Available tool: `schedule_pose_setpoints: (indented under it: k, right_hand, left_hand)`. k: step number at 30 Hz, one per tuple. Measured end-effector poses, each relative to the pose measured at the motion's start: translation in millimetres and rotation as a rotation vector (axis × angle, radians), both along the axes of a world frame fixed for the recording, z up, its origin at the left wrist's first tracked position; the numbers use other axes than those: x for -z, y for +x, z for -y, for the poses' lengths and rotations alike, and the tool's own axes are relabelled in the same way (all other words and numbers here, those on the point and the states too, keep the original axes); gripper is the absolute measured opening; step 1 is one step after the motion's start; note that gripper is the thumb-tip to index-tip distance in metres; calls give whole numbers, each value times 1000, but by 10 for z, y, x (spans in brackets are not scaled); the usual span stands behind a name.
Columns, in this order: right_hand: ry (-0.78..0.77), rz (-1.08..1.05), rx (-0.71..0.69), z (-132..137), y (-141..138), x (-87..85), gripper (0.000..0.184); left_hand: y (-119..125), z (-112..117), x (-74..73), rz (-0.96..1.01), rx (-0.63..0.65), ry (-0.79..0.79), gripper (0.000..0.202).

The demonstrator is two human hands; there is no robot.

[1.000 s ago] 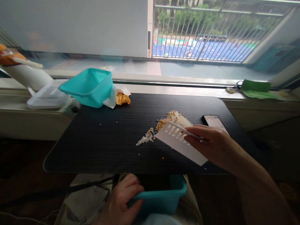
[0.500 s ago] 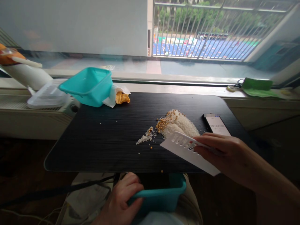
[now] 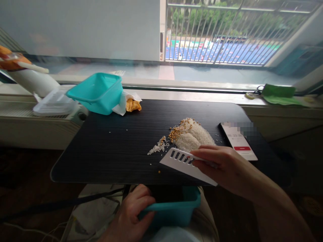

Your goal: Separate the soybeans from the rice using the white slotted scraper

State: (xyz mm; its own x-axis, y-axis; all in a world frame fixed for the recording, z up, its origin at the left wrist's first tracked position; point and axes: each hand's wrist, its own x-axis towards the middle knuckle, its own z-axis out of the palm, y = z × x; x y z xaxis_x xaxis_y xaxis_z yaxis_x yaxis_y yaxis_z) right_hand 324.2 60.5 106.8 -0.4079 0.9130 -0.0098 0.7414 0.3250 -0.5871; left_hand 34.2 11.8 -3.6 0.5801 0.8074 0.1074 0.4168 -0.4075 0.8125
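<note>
My right hand point(image 3: 224, 168) is closed on a white slotted plastic card point(image 3: 183, 164), held flat and low over the near edge of the black table point(image 3: 113, 148). Just beyond the card lies a heap of white rice mixed with yellow beans point(image 3: 189, 133), with a smaller streak of grains point(image 3: 157, 148) to its left. My left hand point(image 3: 131, 215) grips the rim of a teal plastic tub point(image 3: 174, 210) held below the table's front edge, on my lap.
A second teal tub point(image 3: 97, 92) leans at the table's back left beside a clear lidded box point(image 3: 54, 105) and a crumpled wrapper point(image 3: 130, 104). A phone point(image 3: 238, 141) lies at the right. A window ledge with a green cloth point(image 3: 277, 94) runs behind.
My right hand drew the card back from the heap toward the table's front edge, then shifted it left. Loose beans have rolled toward the edge. The left hand and tub stayed put.
</note>
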Motion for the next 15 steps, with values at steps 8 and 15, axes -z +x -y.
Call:
schedule_pose_setpoints:
  k: [8,15]
  right_hand:
    - [89,36,-108,-119,-38,-110,20]
    - [344,209,84,-553,-172,-34,23]
  left_hand:
    - [-8,18,49,-14,-7,25,21]
    - [-25,20,64,-33,-9,1,20]
